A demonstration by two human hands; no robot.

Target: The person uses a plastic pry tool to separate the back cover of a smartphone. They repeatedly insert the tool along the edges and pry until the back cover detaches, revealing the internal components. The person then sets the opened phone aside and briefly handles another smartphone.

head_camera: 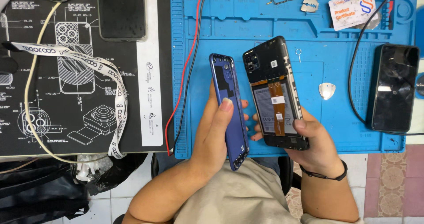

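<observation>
Head view looks straight down on my bench, and the blue silicone work mat [353, 118] fills the middle and the three o'clock side. Its near edge runs just past my wrists, and its left edge meets the black schematic mat [53, 96] at nine o'clock. A red and black cable pair [187, 65] trails down that seam.

At the mat's three o'clock edge lies a dark phone [394, 88], face up, with a black lead curving around it. Another dark phone [122, 12] rests at eleven o'clock on the schematic mat. Between my hands and the right-hand phone the mat is bare except for a small white pick [327, 90], so there is open room there.

My right hand [309, 149] is closed around the opened phone body [276, 94], thumb along its right edge, fingers behind it. Its battery and orange ribbon face up, and it tilts toward twelve o'clock.

My left hand [216, 135] grips the blue back cover [229, 109], thumb pressed on its inner face. The cover stands nearly on edge, just beside the phone body, with a narrow gap between them.

At one o'clock sit a white card [352, 10] and a small metal blade [310, 4]. A white lanyard [101, 78] loops at nine o'clock.
</observation>
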